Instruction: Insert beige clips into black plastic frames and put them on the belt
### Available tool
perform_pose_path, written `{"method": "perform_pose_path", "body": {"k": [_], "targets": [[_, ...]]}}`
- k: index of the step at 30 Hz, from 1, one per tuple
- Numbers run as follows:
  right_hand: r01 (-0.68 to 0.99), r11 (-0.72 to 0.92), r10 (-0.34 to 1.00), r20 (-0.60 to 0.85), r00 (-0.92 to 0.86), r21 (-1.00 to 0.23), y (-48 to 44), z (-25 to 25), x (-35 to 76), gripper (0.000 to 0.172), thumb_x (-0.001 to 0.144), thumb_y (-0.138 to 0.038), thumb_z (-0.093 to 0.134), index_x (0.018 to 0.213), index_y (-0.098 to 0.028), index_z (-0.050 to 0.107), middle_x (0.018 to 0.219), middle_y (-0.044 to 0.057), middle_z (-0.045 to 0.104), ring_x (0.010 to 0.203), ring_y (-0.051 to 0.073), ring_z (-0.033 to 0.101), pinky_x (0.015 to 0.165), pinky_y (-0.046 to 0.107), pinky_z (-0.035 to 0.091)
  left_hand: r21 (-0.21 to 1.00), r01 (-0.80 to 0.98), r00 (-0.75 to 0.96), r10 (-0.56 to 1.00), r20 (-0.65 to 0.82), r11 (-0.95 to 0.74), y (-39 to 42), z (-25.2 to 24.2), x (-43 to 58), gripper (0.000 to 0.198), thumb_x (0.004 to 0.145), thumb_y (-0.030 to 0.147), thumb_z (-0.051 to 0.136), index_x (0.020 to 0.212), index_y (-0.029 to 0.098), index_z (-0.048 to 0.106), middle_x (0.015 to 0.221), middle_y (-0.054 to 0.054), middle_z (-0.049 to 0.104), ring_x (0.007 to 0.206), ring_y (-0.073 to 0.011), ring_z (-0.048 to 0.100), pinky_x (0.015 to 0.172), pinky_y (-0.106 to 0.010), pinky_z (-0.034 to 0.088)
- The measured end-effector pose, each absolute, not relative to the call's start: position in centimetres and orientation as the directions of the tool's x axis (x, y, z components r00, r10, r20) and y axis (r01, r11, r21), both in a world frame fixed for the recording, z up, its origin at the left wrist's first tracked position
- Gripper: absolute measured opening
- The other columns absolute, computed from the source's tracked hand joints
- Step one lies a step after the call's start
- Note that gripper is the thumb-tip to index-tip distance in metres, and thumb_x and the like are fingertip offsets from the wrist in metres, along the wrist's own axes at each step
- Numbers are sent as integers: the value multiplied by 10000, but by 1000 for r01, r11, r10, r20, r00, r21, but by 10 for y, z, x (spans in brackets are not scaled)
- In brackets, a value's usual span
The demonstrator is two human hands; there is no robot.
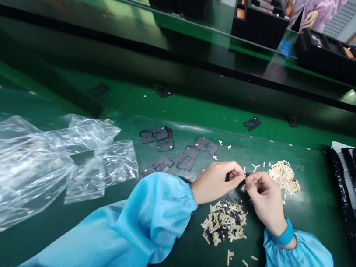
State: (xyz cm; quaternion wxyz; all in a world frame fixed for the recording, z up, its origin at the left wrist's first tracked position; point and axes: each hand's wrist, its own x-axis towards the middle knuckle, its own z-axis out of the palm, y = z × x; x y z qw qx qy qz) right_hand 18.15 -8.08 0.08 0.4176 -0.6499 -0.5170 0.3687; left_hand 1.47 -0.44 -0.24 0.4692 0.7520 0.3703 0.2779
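Observation:
Fingertips of my left hand and my right hand meet over the green bench, both pinched around one tiny part. It looks dark and yellowish, but its kind is too small to make out. Just below my hands lies a pile of small beige and black strips. Behind my right hand is a second heap of pale beige pieces. Left of my left hand, flat black plastic plates with cutouts lie scattered. Blue sleeves cover both my forearms, and a blue band circles my right wrist.
Clear plastic bags cover the bench at left. Stacked black trays stand at the right edge. A raised shelf runs across the back, carrying black bins. Behind it stands a person in a pink garment, hands near the bins.

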Motion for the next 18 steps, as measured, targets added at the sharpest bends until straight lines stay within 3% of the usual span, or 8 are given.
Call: {"method": "perform_pose_path", "body": {"k": [2, 5, 8, 12, 18], "targets": [[434, -89, 978, 4, 210, -897, -82, 0, 181, 141, 922, -333, 631, 863, -206, 629, 679, -3, 621, 553, 134, 523, 508, 255, 397, 929, 279, 558, 828, 48, -243, -4, -2, 15, 86, 893, 228, 624, 834, 191, 675, 759, 24, 712, 671, -116, 624, 626, -232, 477], [601, 7, 946, 200, 255, -799, -84, 1, 179, 67, 930, -287, 638, 930, -221, 630, 712, -8, 613, 538, 133, 501, 526, 271, 421, 943, 268, 538, 842, 22, -196, -4, -2, 15, 102, 889, 234, 609, 816, 188, 662, 733, 27, 705, 656, -111, 617, 605, -225, 474], [724, 129, 925, 346, 159, -678, -86, 2, 178, 29, 940, -244, 636, 928, -237, 661, 771, 18, 643, 590, 155, 540, 578, 295, 454, 952, 253, 531, 847, 10, -170, -4, -1, 16, 120, 896, 249, 599, 816, 187, 663, 734, 22, 706, 657, -112, 618, 595, -223, 475], [753, 169, 934, 348, 85, -636, -87, 2, 176, 94, 959, -239, 612, 967, -255, 705, 803, 40, 685, 617, 179, 574, 600, 314, 467, 953, 250, 537, 843, 9, -170, -5, -1, 16, 123, 890, 248, 607, 804, 188, 671, 735, 15, 710, 658, -116, 621, 579, -221, 469], [732, 122, 935, 326, 143, -670, -87, 2, 175, 127, 933, -224, 621, 823, -241, 682, 670, -2, 621, 553, 154, 537, 553, 287, 422, 949, 248, 573, 819, 20, -196, -5, -2, 15, 101, 888, 229, 621, 821, 190, 685, 727, 22, 707, 647, -113, 615, 598, -225, 478]]}}
